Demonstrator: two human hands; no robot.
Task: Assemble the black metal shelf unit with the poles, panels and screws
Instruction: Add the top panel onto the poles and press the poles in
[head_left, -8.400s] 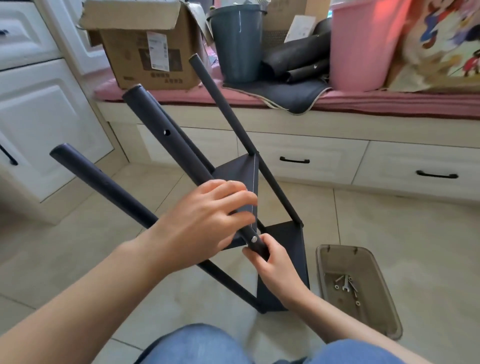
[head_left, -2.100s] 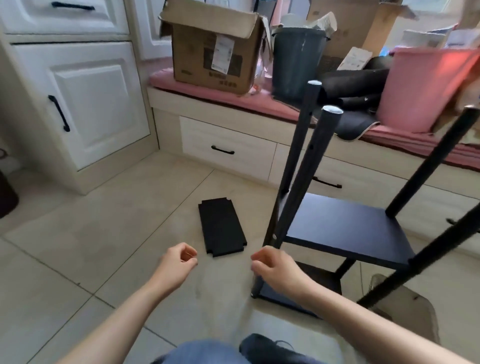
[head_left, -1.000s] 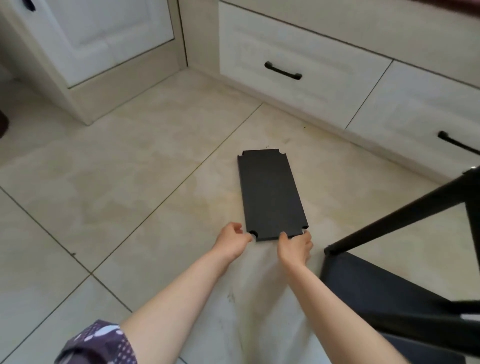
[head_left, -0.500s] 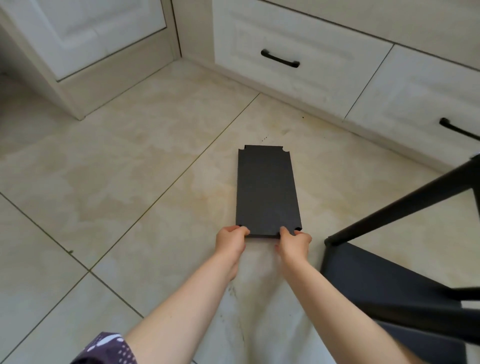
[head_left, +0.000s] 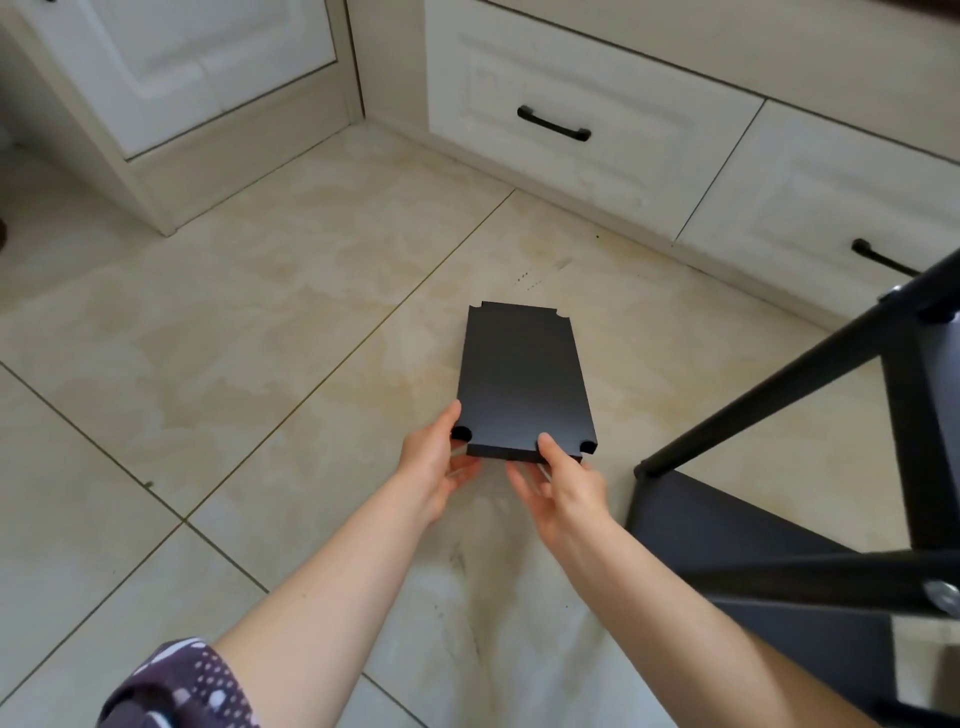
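Note:
A black rectangular shelf panel (head_left: 522, 379) with notched corners is tilted up off the tiled floor at its near end. My left hand (head_left: 434, 462) grips its near left corner, thumb on top by the notch. My right hand (head_left: 563, 480) holds the near edge, thumb on top and fingers underneath. The partly built black shelf unit (head_left: 810, 519) fills the right side, with its poles (head_left: 789, 379) slanting across and a fixed panel (head_left: 727, 525) low down. A silver screw head (head_left: 941, 592) shows on one pole at the far right.
White drawer fronts with black handles (head_left: 553, 124) run along the back, and another handle (head_left: 883, 257) shows at the right. A white cabinet door (head_left: 208, 67) stands at the back left. Beige floor tiles (head_left: 208, 338) spread out to the left.
Both hands have closed on the panel's near edge and raised it from the floor toward me. Before that I left the shelf unit and reached for the panel.

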